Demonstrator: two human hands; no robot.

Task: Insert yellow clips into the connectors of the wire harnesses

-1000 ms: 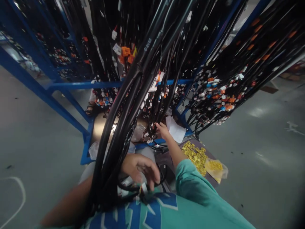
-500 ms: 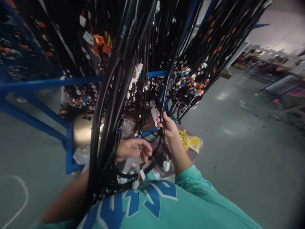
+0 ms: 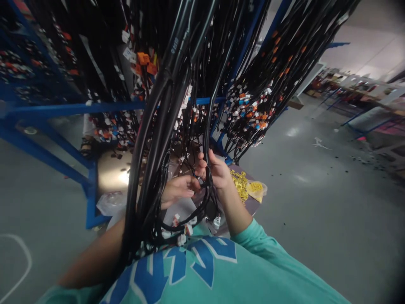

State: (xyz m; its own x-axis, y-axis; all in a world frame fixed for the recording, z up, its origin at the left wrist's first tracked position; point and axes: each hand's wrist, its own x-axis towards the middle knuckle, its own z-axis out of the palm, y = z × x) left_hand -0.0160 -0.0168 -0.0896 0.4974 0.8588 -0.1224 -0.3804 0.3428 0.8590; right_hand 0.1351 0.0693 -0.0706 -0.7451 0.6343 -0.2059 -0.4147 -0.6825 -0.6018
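A black sheathed cable [image 3: 208, 126] of a wire harness hangs down in front of me. My right hand [image 3: 218, 171] is closed around it, with thumb and fingers on either side. Close by on the left, my left hand [image 3: 179, 190] reaches out from behind a thick bundle of black cables [image 3: 152, 139]. Its fingers are loosely bent and apart, their tips near the held cable; whether they touch it I cannot tell. Below both hands, thinner branches curve toward my shirt, ending in white connectors [image 3: 182, 240]. Another white connector [image 3: 217, 221] dangles under my right hand.
A blue metal frame [image 3: 63, 110] carries many hanging harnesses with orange and white connectors [image 3: 253, 107]. Yellow small parts [image 3: 239, 185] and a bag of yellow pieces [image 3: 257, 189] lie low on the right. Clear plastic [image 3: 110, 203] lies low left. Another person's foot [image 3: 86, 145] shows behind the frame.
My left hand has moved right and up, closer to the held cable. My right hand has shifted slightly left with the cable. The view has shifted a little.
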